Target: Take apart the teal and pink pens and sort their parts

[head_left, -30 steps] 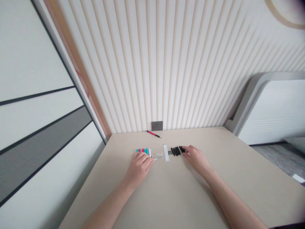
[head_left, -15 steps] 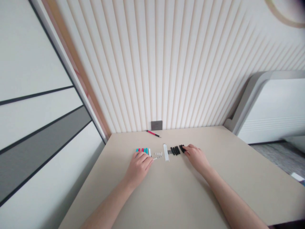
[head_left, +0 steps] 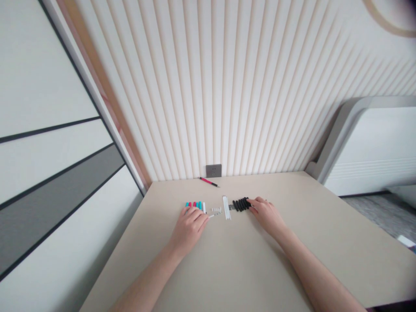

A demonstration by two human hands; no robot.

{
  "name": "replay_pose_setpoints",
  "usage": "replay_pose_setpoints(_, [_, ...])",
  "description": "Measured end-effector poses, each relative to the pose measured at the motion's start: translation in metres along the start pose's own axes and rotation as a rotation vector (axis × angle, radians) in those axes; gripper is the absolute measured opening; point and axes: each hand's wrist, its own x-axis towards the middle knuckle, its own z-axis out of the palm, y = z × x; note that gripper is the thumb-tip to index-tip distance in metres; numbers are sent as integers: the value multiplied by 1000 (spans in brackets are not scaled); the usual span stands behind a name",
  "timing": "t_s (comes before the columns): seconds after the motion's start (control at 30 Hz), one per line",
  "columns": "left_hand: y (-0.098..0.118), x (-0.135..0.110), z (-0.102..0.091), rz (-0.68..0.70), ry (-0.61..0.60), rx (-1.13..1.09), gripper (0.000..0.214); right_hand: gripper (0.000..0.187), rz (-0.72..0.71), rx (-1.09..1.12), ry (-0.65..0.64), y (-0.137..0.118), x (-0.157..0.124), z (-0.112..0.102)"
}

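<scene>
My left hand rests on the table, fingers together, with a thin white piece sticking out at the fingertips. Under and beyond it lies a row of short red, teal and white tubes, partly hidden by the fingers. On the other side, my right hand has thumb and fingers closed at the right end of a row of black tube-shaped pieces. Between the hands lie a bundle of thin white sticks, small white pieces and small greyish metallic-looking parts.
A red and black pen lies toward the back of the beige table. Behind it stands a ribbed white wall with a dark socket. A cabinet rises at left, and a grey headboard-like piece is at right.
My right hand has slid slightly left, bringing the separate black pieces against the other black ones, closing the gap between them. My left hand has stayed in place.
</scene>
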Motion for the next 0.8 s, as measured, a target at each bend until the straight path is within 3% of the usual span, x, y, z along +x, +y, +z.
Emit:
replay_pose_setpoints(0.63, [0,0,-1,-2,7,9,15,33,54,-28,-4,3,1,2])
replay_pose_setpoints(0.8, [0,0,-1,7,-8,21,15,33,-32,33,83,-1,-2,0])
